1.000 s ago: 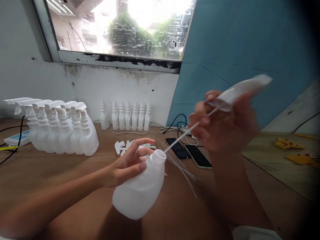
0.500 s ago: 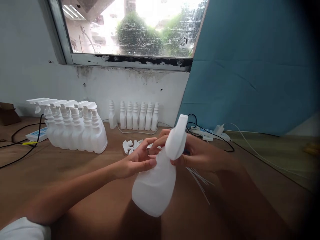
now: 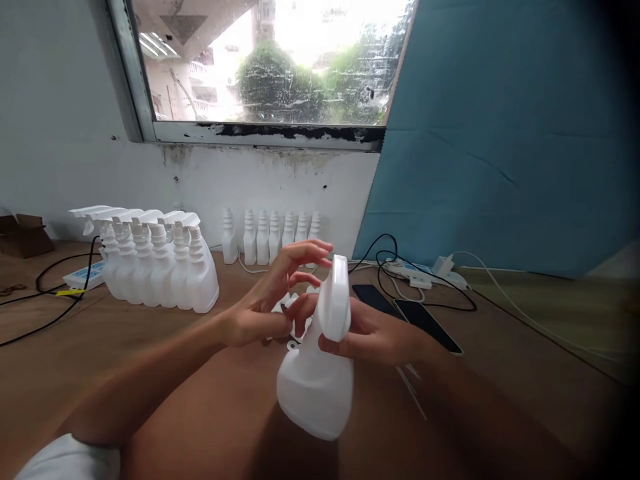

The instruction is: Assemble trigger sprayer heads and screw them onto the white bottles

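Note:
A white spray bottle (image 3: 316, 393) with its white trigger head on stands slightly tilted in front of me. My right hand (image 3: 383, 333) is closed around the bottle's neck just below the head, thumb on the near side and fingers reaching round the far side. To the left of the neck, my left hand (image 3: 263, 307) is apart from the bottle, its fingers spread and holding nothing. Small white plastic parts (image 3: 293, 345) lie on the table behind the bottle, partly hidden by my hands.
A row of white spray bottles (image 3: 160, 267) with heads stands at the left. Several headless bottles (image 3: 263, 237) line the wall. Two phones (image 3: 427, 325), black cables (image 3: 387, 253), a power strip (image 3: 450, 277) and thin white tubes (image 3: 413, 393) are at the right. A cardboard box (image 3: 25, 237) sits far left.
My left hand has come off the bottle and opened. The bottle has turned more upright in my right hand. The view has shifted, showing the phones at the right.

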### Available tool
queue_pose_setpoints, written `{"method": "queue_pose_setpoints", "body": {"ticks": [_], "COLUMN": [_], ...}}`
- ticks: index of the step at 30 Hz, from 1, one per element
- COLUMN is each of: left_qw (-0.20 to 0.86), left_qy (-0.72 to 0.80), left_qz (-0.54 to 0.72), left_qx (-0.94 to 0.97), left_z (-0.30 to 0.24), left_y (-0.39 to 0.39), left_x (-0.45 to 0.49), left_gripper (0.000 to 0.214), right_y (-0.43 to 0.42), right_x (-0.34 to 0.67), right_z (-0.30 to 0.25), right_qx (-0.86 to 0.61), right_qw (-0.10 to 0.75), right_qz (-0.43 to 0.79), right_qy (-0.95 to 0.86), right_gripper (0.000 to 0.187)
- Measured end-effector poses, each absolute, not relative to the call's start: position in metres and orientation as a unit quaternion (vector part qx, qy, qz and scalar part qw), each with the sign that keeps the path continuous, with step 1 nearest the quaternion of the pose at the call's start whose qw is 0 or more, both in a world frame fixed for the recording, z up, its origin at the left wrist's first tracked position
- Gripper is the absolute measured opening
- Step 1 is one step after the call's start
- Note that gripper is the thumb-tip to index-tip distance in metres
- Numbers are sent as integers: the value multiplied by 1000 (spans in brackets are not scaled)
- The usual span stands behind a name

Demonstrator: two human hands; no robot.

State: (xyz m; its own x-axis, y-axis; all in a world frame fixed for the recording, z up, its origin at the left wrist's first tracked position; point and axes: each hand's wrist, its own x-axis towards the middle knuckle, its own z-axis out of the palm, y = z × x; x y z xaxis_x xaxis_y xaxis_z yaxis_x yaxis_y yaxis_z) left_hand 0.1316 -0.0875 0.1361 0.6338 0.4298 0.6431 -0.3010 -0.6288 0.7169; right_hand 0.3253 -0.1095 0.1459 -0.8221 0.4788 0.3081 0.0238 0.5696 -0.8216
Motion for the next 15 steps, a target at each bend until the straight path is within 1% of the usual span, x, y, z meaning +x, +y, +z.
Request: {"method": "queue_pose_setpoints", "body": {"ticks": [3, 5, 8, 12, 15], "left_qw": [347, 296, 254, 208, 190], "left_qy": [61, 64, 72, 130, 160], "left_qz": [417, 402, 400, 431, 444], "left_qx": [838, 864, 878, 869, 861], "left_z": [158, 165, 164, 161, 161], "left_y": [-98, -102, -105, -107, -111], "left_x": [138, 143, 144, 138, 135], "left_gripper": [48, 38, 29, 24, 22], "right_y": [-109, -108, -108, -112, -117], "right_x": [320, 317, 313, 308, 304], "right_z": [131, 121, 109, 102, 101], "right_qx": [-109, -98, -88, -103, -100], "right_qw": [273, 283, 324, 372, 392], "right_qz": [549, 587, 588, 571, 576], "right_qy": [-783, -753, -736, -725, -710], "right_gripper": [25, 29, 30, 28, 35]}}
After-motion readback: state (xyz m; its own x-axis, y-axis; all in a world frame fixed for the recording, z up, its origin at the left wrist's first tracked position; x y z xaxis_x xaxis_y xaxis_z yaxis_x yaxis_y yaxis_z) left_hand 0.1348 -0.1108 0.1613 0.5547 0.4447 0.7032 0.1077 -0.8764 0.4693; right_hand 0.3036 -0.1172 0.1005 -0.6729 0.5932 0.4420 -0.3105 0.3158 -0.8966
